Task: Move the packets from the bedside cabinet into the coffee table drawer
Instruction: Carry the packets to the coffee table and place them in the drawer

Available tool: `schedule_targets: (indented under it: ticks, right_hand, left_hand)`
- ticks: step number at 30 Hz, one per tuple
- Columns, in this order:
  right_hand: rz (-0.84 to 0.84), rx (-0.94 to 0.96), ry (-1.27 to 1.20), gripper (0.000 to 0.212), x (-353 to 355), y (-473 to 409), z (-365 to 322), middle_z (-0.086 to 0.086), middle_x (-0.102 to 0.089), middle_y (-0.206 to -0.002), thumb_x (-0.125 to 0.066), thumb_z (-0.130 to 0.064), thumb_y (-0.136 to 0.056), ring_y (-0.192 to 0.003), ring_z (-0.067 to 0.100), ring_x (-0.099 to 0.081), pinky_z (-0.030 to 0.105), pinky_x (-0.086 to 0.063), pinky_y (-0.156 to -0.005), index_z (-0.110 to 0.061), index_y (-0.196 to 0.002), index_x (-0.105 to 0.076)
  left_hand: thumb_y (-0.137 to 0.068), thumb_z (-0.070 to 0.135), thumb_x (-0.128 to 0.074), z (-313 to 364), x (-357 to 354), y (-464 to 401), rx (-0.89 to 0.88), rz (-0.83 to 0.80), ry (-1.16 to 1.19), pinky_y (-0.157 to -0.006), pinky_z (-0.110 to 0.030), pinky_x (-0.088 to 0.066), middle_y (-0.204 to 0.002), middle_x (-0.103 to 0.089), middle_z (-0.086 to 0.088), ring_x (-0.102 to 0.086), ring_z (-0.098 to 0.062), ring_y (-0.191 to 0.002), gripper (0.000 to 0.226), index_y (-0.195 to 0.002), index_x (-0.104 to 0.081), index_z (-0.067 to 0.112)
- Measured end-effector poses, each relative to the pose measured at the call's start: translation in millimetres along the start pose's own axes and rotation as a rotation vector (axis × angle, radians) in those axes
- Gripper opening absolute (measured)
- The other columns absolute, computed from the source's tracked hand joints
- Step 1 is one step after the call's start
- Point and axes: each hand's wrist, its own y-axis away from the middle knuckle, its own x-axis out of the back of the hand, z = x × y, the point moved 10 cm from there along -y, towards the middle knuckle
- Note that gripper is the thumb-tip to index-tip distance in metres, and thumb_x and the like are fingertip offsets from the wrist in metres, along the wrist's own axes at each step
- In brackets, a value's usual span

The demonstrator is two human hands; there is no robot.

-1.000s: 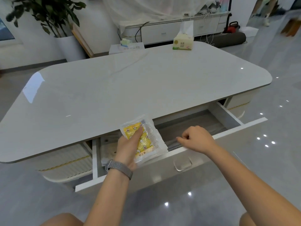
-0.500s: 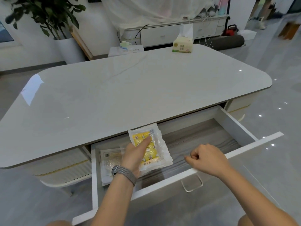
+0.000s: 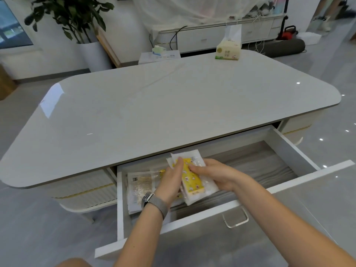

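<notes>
The coffee table drawer (image 3: 285, 151) is pulled wide open under the white tabletop. Over its left half I hold a stack of clear packets with yellow printed contents (image 3: 192, 177). My left hand (image 3: 171, 180), with a grey watch on the wrist, grips the stack's left edge. My right hand (image 3: 213, 175) holds its right side, fingers curled over the top packet. More clear packets (image 3: 139, 186) lie flat on the drawer floor at the left, partly hidden by my left hand.
A tissue pack (image 3: 228, 51) stands at the far edge of the tabletop (image 3: 173, 105). The drawer front with its metal handle (image 3: 236, 218) juts toward me. A potted plant (image 3: 81, 26) and a low white cabinet (image 3: 221, 33) are behind the table.
The drawer has slid further out. My right hand has left the drawer front and taken hold of the packets beside my left hand, which has moved the stack right and lower into the drawer.
</notes>
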Motion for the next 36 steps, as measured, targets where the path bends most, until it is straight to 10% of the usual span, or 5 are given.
schedule_targets:
  ticks: [4,8,21,29,36]
  right_hand:
    - [0.168,-0.154,0.398,0.019,58,-7,10,0.006,-0.074,-0.094,-0.068,-0.021,-0.088,-0.084,0.018,-0.070,0.038,-0.056,-0.087,-0.008,-0.102,-0.067]
    - [0.381,-0.341,0.878,0.043,91,-19,8,0.008,-0.065,-0.120,-0.065,-0.034,-0.090,-0.110,0.023,-0.061,0.030,-0.045,-0.095,-0.006,-0.121,-0.059]
    - [0.319,-0.451,0.429,0.024,61,-81,54,0.019,-0.058,-0.127,-0.042,0.000,-0.098,-0.116,0.033,-0.059,0.045,-0.049,-0.098,0.000,-0.122,-0.046]
    - [0.421,-0.318,0.920,0.046,71,-76,25,0.011,-0.056,-0.127,-0.064,-0.020,-0.089,-0.116,0.023,-0.056,0.021,-0.044,-0.081,-0.001,-0.128,-0.048]
    - [0.459,-0.203,1.189,0.064,73,-66,-1,0.013,-0.050,-0.131,-0.064,-0.043,-0.084,-0.121,0.028,-0.049,0.033,-0.046,-0.095,-0.005,-0.131,-0.043]
  left_hand:
    - [-0.098,0.035,-0.043,-8,20,-2,-0.056,0.039,-0.868,-0.078,-0.024,-0.046,-0.111,-0.065,-0.007,-0.062,-0.024,-0.101,0.032,-0.111,-0.062,0.012]
    - [-0.099,0.039,-0.039,-37,32,1,0.092,-0.031,-1.219,-0.091,-0.037,-0.050,-0.125,-0.059,-0.009,-0.059,-0.028,-0.110,0.040,-0.127,-0.054,0.015]
    - [-0.100,0.037,-0.038,-31,42,14,0.098,-0.002,-1.270,-0.086,-0.034,-0.050,-0.123,-0.060,-0.005,-0.061,-0.024,-0.105,0.034,-0.127,-0.051,0.019]
    - [-0.098,0.014,-0.036,-20,38,10,0.047,0.018,-1.360,-0.084,-0.036,-0.052,-0.126,-0.058,-0.006,-0.061,-0.026,-0.105,0.035,-0.130,-0.049,0.020]
    - [-0.099,0.013,-0.035,-18,34,9,0.033,-0.003,-1.311,-0.087,-0.035,-0.052,-0.125,-0.058,-0.006,-0.060,-0.025,-0.106,0.035,-0.129,-0.052,0.020]
